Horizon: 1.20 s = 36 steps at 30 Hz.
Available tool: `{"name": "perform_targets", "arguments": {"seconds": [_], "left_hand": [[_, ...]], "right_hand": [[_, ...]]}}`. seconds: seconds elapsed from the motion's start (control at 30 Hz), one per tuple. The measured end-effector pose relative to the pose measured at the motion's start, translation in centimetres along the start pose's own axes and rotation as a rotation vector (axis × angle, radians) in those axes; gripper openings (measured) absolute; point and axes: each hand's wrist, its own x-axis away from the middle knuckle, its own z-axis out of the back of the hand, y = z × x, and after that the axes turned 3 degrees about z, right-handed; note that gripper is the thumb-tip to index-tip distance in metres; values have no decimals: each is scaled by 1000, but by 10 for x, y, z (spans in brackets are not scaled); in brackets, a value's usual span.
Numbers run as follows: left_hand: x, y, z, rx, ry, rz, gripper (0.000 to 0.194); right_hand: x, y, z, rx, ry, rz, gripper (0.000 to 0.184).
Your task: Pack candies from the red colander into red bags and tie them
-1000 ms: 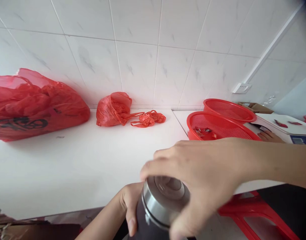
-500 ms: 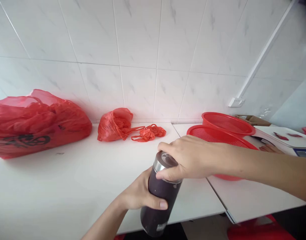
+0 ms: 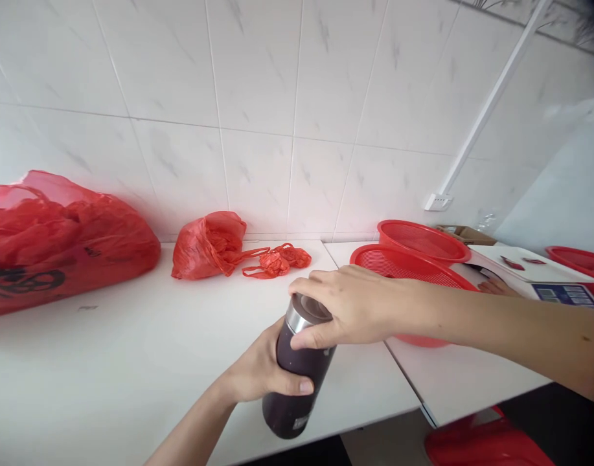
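Note:
A dark purple thermos (image 3: 297, 382) with a silver-rimmed lid (image 3: 304, 315) is tilted near the table's front edge, its top leaning right. Around its body my left hand (image 3: 270, 372) is wrapped, the thumb lying across the front. My right hand (image 3: 348, 307) comes in from the right and grips the lid from above, thumb in front and fingers behind. The lid sits on the bottle. Part of the lid's far side is hidden by my right hand.
Red plastic bags stand along the wall: a big one (image 3: 68, 246), a smaller one (image 3: 209, 246) and a crumpled one (image 3: 277, 260). To the right are red baskets (image 3: 423, 239), a scale (image 3: 563, 294), another hand (image 3: 498, 286) and a red stool (image 3: 486, 443) below.
The view has swung to the right, so bags and baskets sit further left. The thermos appears slightly left and higher, with both hands still around it.

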Motion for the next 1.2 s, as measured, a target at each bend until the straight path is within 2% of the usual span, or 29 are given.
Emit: {"name": "perform_targets", "arguments": {"seconds": [0.1, 0.2, 0.37, 0.47, 0.57, 0.7, 0.83, 1.03, 1.1, 1.2], "left_hand": [[-6, -2, -6, -55, 147, 8, 67], [-21, -5, -10, -237, 421, 19, 62], [-68, -11, 1, -601, 801, 10, 68], [-99, -17, 12, -724, 936, -39, 72], [-120, -27, 23, -752, 940, -47, 71], [-133, -38, 34, -676, 880, -29, 70], [-136, -40, 41, -591, 819, -50, 76], [-143, -32, 49, -556, 775, -66, 84], [-144, -29, 51, -510, 712, -92, 83], [-147, -29, 51, -422, 593, -145, 79]], "right_hand": [[-4, 5, -2, 10, 45, -64, 60], [-13, 13, -2, 58, 111, -156, 59], [-43, 37, -2, 117, 216, -290, 65], [-65, 58, -2, 126, 219, -398, 68], [-81, 81, 1, 97, 156, -438, 71], [-86, 110, 6, -82, -1, -367, 74], [-83, 126, 2, -146, 91, -298, 67], [-78, 131, -4, -217, 205, -219, 47], [-76, 133, -2, -194, 223, -191, 51], [-74, 138, 3, -123, 169, -139, 61]]}}
